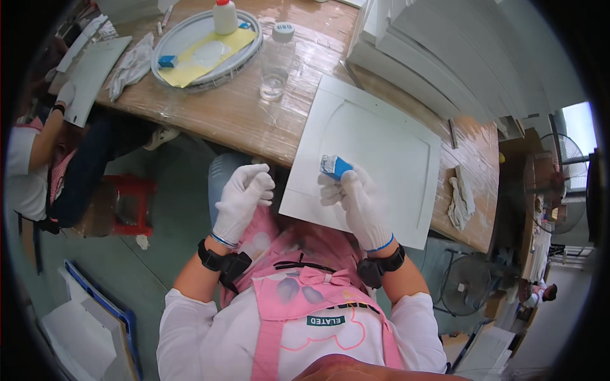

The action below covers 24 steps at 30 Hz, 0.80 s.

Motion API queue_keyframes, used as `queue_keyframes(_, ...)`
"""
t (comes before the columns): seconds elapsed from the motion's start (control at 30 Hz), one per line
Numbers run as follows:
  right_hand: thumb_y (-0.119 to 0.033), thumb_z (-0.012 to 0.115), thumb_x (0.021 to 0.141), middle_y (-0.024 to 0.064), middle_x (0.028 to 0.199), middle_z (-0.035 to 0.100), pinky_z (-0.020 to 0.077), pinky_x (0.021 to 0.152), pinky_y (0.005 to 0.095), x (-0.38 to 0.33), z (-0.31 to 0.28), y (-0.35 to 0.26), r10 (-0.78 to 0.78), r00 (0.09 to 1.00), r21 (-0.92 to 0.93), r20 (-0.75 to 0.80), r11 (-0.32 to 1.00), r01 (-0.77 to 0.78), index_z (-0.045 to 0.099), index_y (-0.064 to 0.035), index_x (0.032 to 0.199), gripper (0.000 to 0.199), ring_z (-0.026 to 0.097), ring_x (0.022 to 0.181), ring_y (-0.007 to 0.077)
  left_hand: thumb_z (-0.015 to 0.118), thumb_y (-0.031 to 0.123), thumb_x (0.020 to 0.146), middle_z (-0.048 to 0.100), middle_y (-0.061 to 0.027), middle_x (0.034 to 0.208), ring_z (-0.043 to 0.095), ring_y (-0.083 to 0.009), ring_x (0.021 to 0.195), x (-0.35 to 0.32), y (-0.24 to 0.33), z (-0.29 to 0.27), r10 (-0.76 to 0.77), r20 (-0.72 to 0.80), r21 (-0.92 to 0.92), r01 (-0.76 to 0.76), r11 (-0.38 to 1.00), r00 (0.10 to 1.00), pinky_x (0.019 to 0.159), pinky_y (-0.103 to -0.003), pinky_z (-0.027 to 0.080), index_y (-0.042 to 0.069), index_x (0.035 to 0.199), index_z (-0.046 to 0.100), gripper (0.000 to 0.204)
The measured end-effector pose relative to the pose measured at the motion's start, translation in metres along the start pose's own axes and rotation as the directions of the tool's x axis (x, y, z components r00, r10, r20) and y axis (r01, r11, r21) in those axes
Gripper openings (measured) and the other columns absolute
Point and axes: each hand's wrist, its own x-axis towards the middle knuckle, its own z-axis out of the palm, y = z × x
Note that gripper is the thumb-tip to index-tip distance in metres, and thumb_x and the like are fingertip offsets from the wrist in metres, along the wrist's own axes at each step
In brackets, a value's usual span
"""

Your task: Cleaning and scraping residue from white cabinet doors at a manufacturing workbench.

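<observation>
My right hand [356,197], in a white knit glove, grips a small blue block [335,166] with a crinkled silvery-grey end. It holds the block over a white panel [381,143] with a recessed, arch-topped middle. The panel lies on the table and juts past its near edge. My left hand [243,198], gloved too, is held off the table's edge, left of the panel. Its fingers are curled in, and nothing shows between them.
A wrapped table [216,117] bears a round lid [166,47] with a yellow cloth, a red-capped white bottle [225,18] and a clear bottle [277,63]. White panels [438,57] are stacked at the far right. A rag [461,198] lies right. Another person's gloved hand [66,94] touches a panel at left.
</observation>
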Motion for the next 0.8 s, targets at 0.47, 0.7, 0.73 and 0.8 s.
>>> queue_keyframes(0.47, -0.026, 0.046, 0.107, -0.0030, 0.078, 0.045, 0.0406, 0.058, 0.0241, 0.034, 0.022, 0.013, 0.201, 0.716, 0.587, 0.668, 0.449, -0.674, 0.052, -0.0089, 0.096, 0.021, 0.040, 0.065, 0.0069, 0.071, 0.006, 0.089, 0.066, -0.0044, 0.101, 0.061, -0.0085, 0.087, 0.046, 0.060, 0.039, 0.475, -0.068, 0.120, -0.465, 0.877, 0.877, 0.077, -0.026, 0.052, 0.001, 0.117, 0.053, 0.033)
queue_keyframes(0.7, -0.024, 0.046, 0.104, 0.0011, 0.084, 0.051, 0.0415, 0.064, 0.0240, -0.043, -0.077, 0.013, 0.506, 0.838, 0.349, 0.203, 0.762, -0.545, 0.054, -0.0020, 0.111, 0.024, 0.046, 0.071, 0.0092, 0.065, 0.033, 0.087, 0.066, -0.0249, 0.105, 0.066, -0.0420, 0.096, 0.137, 0.143, -0.020, 0.755, -0.273, 0.911, -0.091, 0.402, 0.597, 0.086, -0.049, 0.051, -0.001, 0.110, 0.060, 0.041)
queue_keyframes(0.73, -0.024, 0.047, 0.104, 0.0037, 0.088, 0.055, 0.0445, 0.067, 0.0256, -0.057, -0.093, 0.023, 0.458, 0.869, 0.413, 0.187, 0.766, -0.493, 0.054, 0.0003, 0.118, 0.029, 0.050, 0.075, 0.0107, 0.063, 0.034, 0.088, 0.067, -0.0279, 0.101, 0.066, -0.0452, 0.094, 0.146, 0.149, -0.020, 0.773, -0.262, 0.943, -0.015, 0.332, 0.578, 0.085, -0.052, 0.051, 0.000, 0.113, 0.056, 0.043)
queue_keyframes(0.8, -0.025, 0.048, 0.103, 0.0064, 0.093, 0.059, 0.0475, 0.069, 0.0272, -0.084, -0.117, 0.033, 0.414, 0.902, 0.502, 0.119, 0.759, -0.414, 0.053, 0.0025, 0.125, 0.036, 0.054, 0.078, 0.0123, 0.060, 0.035, 0.089, 0.067, -0.0303, 0.102, 0.066, -0.0477, 0.093, 0.159, 0.157, -0.030, 0.797, -0.203, 0.977, 0.060, 0.205, 0.569, 0.084, -0.056, 0.050, 0.003, 0.120, 0.050, 0.045)
